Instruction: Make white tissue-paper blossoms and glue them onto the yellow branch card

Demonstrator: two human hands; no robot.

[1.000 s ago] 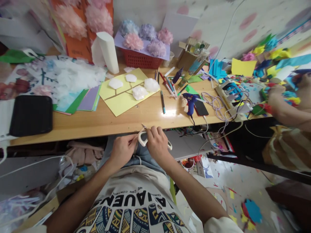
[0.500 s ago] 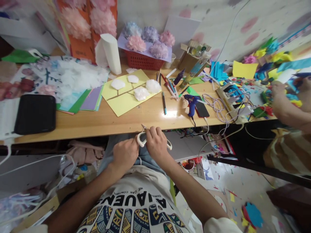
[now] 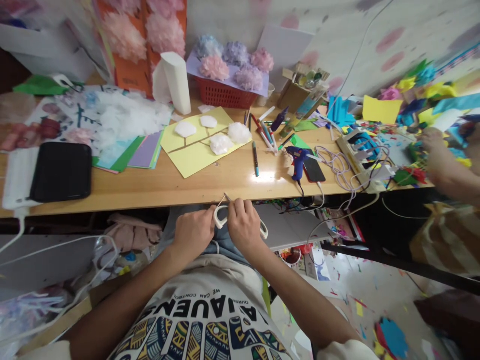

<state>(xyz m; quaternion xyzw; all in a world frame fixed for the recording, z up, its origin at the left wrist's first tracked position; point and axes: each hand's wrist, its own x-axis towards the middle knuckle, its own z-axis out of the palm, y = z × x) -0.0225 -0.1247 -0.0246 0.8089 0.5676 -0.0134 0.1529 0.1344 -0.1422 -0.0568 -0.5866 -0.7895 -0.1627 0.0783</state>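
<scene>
A pair of white-handled scissors point(image 3: 220, 223) is held low at the table's front edge, over my lap. My right hand point(image 3: 244, 223) is wrapped around the scissors, with one handle loop showing on each side of it. Closed fingers of my left hand point(image 3: 195, 226) press at the left loop; their exact grip is hidden. A thin metal part of the scissors sticks up between both hands towards the table edge. Beyond them lies a yellow sheet point(image 3: 189, 167) with a drawn brown branch, two flat white paper shapes point(image 3: 186, 129) and two fluffy white tufts point(image 3: 240, 133).
A marker point(image 3: 255, 159), a blue glue gun point(image 3: 299, 162) and a phone point(image 3: 314, 169) lie to the right, near cables and a power strip point(image 3: 354, 155). At left are a black tablet-like device point(image 3: 62, 171) and coloured papers point(image 3: 144, 150). Another person's arm point(image 3: 448, 162) works far right.
The view has shifted slightly, so the table things appear a little further right. Both hands stay together on the scissors, with the metal part at a slightly different angle.
</scene>
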